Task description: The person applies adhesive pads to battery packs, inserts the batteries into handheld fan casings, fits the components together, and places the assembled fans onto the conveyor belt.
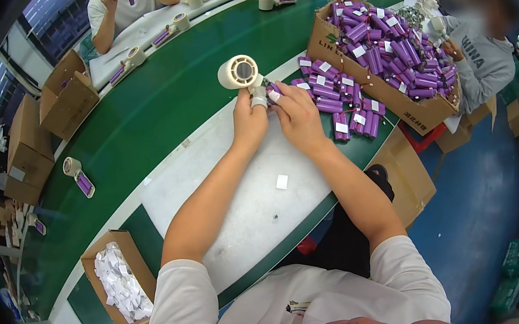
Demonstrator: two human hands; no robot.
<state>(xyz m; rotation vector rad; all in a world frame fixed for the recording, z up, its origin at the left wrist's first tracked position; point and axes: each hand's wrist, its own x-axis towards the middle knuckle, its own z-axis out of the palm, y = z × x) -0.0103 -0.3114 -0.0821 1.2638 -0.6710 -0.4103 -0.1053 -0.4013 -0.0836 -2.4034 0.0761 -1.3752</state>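
A cream handheld appliance housing [238,72] with a round, spoked head stands out past my fingertips over the white board's far edge. My left hand [250,119] is closed around its handle end. Close beside it, my right hand [296,113] pinches a purple battery pack [272,88] at the handle, its fingers covering most of the pack. Both hands meet at this spot, so the joint between pack and handle is largely hidden. Loose purple battery packs [327,92] with white labels lie just right of my right hand.
A cardboard box [362,70] heaped with purple packs stands at right. My forearms cross a white board [240,219] bearing a small white paper [282,182]. Paper scraps fill a box [147,276] at left. The green belt [156,110] carries other housings [71,165]. Co-workers sit opposite and right.
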